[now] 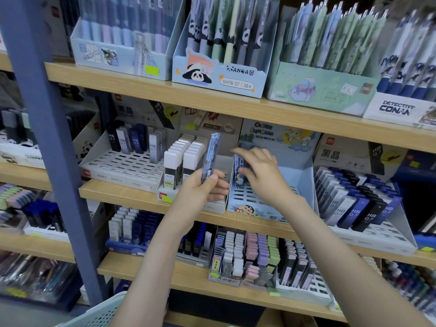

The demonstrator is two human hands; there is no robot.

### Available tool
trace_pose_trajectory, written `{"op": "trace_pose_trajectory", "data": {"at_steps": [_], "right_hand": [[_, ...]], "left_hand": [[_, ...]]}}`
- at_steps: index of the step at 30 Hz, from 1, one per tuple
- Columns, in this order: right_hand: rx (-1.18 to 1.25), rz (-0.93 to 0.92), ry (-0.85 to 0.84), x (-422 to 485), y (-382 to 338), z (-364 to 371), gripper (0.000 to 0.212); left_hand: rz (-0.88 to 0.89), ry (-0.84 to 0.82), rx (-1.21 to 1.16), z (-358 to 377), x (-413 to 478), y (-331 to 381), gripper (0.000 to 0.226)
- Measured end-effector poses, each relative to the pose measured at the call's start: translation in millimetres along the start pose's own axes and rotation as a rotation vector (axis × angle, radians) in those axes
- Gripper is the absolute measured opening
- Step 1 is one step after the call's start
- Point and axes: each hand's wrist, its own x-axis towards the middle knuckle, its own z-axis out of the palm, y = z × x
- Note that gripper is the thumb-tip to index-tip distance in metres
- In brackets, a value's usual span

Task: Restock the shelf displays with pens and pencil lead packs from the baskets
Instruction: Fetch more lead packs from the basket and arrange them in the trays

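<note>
wooden shelves [132, 197] from top to bottom, packed with pens and lead packs. a thick blue post [47, 138] up the left side. down at the bottom edge, the corner of a pale basket [101, 312] with little holes. on the top shelf, a panda pen box [219, 76] between other pen boxes. on the middle shelf, a cartoon tray [250, 208] with rows of slots, just beside a white-capped lead box [162, 193] on its left. in front of these two, both hands, near each other but not touching. grips a clear lead pack [211, 159] in the left hand [200, 187], upright, in front of the white-capped lead box. pinches a dark lead pack [239, 161] in the right hand [262, 171], thumb below and fingers above, at the back left corner of the cartoon tray. too blurry to tell whether that dark lead pack sits in a slot.
</note>
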Motion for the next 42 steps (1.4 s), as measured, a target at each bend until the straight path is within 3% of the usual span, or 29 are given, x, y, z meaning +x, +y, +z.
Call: {"op": "trace_pose_trajectory", "data": {"at_steps": [7,17,20,23,25,28,32,35,38,42], "right_hand": [[-0.059,-0.052,0.004,-3.3,10.0,-3.3,0.043],[-0.081,0.08,0.038,-9.9,3.0,-4.1,0.045],[0.197,0.132,0.105,-17.9,-22.9,-13.8,0.053],[0.714,0.258,0.06,-25.3,-51.7,-21.0,0.032],[0.816,0.326,0.079,-26.3,-56.1,-20.8,0.014],[0.913,0.439,0.136,-24.4,-43.1,-23.9,0.014],[0.776,0.456,0.255,-23.6,-17.4,-24.6,0.043],[0.693,0.354,0.306,-24.4,-12.5,-19.8,0.043],[0.638,0.205,0.23,-24.6,-12.2,-11.6,0.049],[0.559,0.14,0.139,-20.9,-12.9,-6.4,0.05]], "left_hand": [[-0.002,0.016,-0.009,-0.7,2.7,-2.7,0.019],[0.024,-0.005,0.091,0.0,-0.1,-2.7,0.02],[0.137,0.083,0.379,7.6,-1.9,-2.5,0.018],[0.327,0.128,0.839,19.1,0.1,-12.3,0.021],[0.391,0.1,0.897,26.0,1.1,-23.3,0.023],[0.568,0.147,1.025,27.9,-0.1,-38.8,0.031],[0.828,0.155,1.209,20.6,0.4,-61.6,0.041],[0.959,0.124,1.328,15.0,3.8,-78.7,0.034],[0.999,0.158,1.342,13.8,6.2,-84.3,0.03],[1.014,0.185,1.346,14.7,6.2,-84.6,0.029]]}}
